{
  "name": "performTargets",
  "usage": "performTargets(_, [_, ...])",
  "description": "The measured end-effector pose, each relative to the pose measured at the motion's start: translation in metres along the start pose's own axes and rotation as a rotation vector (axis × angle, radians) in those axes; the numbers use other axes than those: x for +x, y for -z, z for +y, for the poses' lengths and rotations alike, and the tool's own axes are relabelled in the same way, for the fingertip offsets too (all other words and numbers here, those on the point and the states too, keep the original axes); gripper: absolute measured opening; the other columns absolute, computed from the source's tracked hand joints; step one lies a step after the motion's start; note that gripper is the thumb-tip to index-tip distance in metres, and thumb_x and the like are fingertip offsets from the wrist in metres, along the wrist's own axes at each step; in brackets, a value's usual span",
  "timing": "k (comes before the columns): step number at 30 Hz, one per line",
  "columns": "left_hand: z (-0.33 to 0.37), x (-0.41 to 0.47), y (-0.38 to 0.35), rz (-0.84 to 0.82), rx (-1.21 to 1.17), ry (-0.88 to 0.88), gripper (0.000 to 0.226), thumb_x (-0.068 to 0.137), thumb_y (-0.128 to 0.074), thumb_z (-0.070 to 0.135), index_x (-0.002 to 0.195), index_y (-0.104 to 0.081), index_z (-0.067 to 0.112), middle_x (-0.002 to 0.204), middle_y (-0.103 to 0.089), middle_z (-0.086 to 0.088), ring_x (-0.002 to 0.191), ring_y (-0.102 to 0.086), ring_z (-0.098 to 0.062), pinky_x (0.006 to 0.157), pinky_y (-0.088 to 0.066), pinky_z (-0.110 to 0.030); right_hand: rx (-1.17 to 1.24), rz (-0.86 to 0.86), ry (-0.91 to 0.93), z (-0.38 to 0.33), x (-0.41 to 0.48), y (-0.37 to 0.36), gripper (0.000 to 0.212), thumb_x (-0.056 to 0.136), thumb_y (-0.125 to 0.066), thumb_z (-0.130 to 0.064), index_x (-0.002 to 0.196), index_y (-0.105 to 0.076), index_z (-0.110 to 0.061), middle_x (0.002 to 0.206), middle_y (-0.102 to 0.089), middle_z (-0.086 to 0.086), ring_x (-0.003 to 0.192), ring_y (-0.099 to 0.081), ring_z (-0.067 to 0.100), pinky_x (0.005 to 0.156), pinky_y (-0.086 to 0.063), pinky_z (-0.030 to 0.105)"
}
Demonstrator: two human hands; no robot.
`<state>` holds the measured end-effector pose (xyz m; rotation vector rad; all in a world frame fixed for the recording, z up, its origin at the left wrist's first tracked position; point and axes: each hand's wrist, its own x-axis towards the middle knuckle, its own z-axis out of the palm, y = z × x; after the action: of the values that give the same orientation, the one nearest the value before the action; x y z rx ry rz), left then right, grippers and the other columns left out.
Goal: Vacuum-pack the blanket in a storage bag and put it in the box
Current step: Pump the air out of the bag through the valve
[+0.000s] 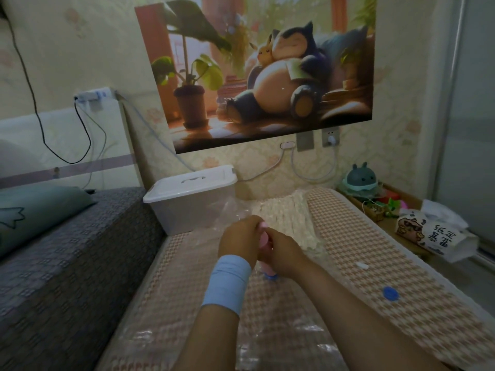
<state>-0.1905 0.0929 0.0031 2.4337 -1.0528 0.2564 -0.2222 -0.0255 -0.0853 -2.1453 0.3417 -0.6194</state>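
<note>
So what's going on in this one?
A person is working on a bench, both hands, left hand and right hand, wrapped around a pink hand pump standing on the clear storage bag. The cream blanket is already inside. A blue cap lies loose beside them, and the lidded box waits closed behind.

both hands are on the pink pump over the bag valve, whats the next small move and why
Probably pump it: both hands, left and right, hold the pink pump upright on the blue valve, while the bag looks loose around the blanket.
</note>
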Motion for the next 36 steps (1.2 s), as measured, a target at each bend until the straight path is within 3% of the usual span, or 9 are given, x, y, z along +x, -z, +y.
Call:
performTargets(3, [-0.001,0.001,0.000,-0.028,0.031,-0.020,0.025,0.099,-0.045,0.030,0.111,-0.064,0.020,0.107,-0.067,-0.008,0.095,-0.062,-0.026,0.081,-0.045,-0.029,-0.002,0.013,0.020,-0.001,-0.002,0.001,0.046,0.078,-0.069,-0.048,0.119,-0.062,-0.030,0.106,-0.071,-0.006,0.095,-0.065,0.014,0.082,-0.051,0.031])
performTargets(6, [0.002,-0.002,0.017,0.016,0.029,-0.072,0.019,0.097,-0.050,0.027,0.109,-0.064,0.021,0.106,-0.067,-0.004,0.096,-0.062,-0.025,0.080,-0.043,-0.027,-0.025,0.010,0.014,0.003,0.001,0.002,0.038,0.076,-0.073,-0.047,0.111,-0.062,-0.036,0.098,-0.071,-0.011,0.089,-0.065,0.010,0.076,-0.050,0.030])
performTargets(12, [0.019,-0.014,0.082,0.407,0.045,-0.231,0.026,0.100,-0.044,0.035,0.106,-0.065,0.021,0.093,-0.066,0.002,0.085,-0.061,-0.019,0.073,-0.037,-0.024,-0.006,0.008,-0.041,0.000,0.003,0.006,0.048,0.076,-0.080,-0.039,0.119,-0.060,-0.035,0.110,-0.068,-0.012,0.100,-0.062,0.012,0.090,-0.050,0.033])
performTargets(17, [0.023,-0.016,0.081,0.532,-0.054,-0.220,0.026,0.099,-0.046,0.034,0.104,-0.067,0.019,0.091,-0.067,0.003,0.081,-0.059,-0.015,0.072,-0.036,-0.022,0.008,-0.007,-0.070,0.001,0.002,0.003,0.047,0.077,-0.080,-0.036,0.120,-0.059,-0.035,0.108,-0.065,-0.014,0.100,-0.061,0.011,0.089,-0.048,0.029])
performTargets(19, [0.013,-0.005,0.059,0.442,-0.048,-0.143,0.027,0.100,-0.044,0.037,0.104,-0.066,0.022,0.091,-0.067,0.002,0.082,-0.060,-0.016,0.071,-0.039,-0.024,0.006,-0.002,-0.057,0.002,0.001,0.001,0.045,0.077,-0.080,-0.035,0.117,-0.061,-0.033,0.107,-0.067,-0.012,0.099,-0.062,0.012,0.087,-0.049,0.030])
performTargets(23, [-0.001,0.000,0.004,-0.032,-0.002,0.015,0.025,0.099,-0.047,0.030,0.112,-0.066,0.020,0.106,-0.068,-0.009,0.097,-0.062,-0.027,0.079,-0.041,-0.026,-0.047,0.008,-0.013,-0.001,-0.001,-0.002,0.042,0.079,-0.071,-0.045,0.117,-0.063,-0.028,0.107,-0.071,-0.005,0.095,-0.065,0.017,0.081,-0.050,0.031])
performTargets(28, [0.003,0.003,0.008,-0.046,0.044,-0.027,0.019,0.095,-0.053,0.026,0.108,-0.064,0.019,0.105,-0.067,-0.009,0.097,-0.062,-0.027,0.082,-0.046,-0.030,-0.049,0.015,0.018,-0.001,-0.003,0.002,0.055,0.071,-0.061,-0.061,0.118,-0.062,-0.031,0.101,-0.071,-0.008,0.091,-0.066,0.015,0.078,-0.050,0.031])
performTargets(31, [0.010,-0.001,0.034,0.058,0.056,-0.076,0.016,0.097,-0.052,0.026,0.105,-0.065,0.021,0.100,-0.067,-0.004,0.094,-0.063,-0.026,0.081,-0.046,-0.030,-0.022,0.020,0.007,0.001,-0.002,0.005,0.046,0.072,-0.069,-0.056,0.113,-0.062,-0.036,0.099,-0.069,-0.015,0.091,-0.064,0.009,0.079,-0.052,0.031])
performTargets(36, [0.026,-0.017,0.093,0.419,0.091,-0.225,0.023,0.100,-0.047,0.034,0.103,-0.066,0.021,0.091,-0.068,-0.001,0.083,-0.063,-0.024,0.071,-0.041,-0.028,-0.010,0.002,-0.031,0.002,-0.001,0.009,0.046,0.077,-0.078,-0.041,0.119,-0.059,-0.038,0.108,-0.067,-0.015,0.099,-0.061,0.010,0.088,-0.051,0.033])
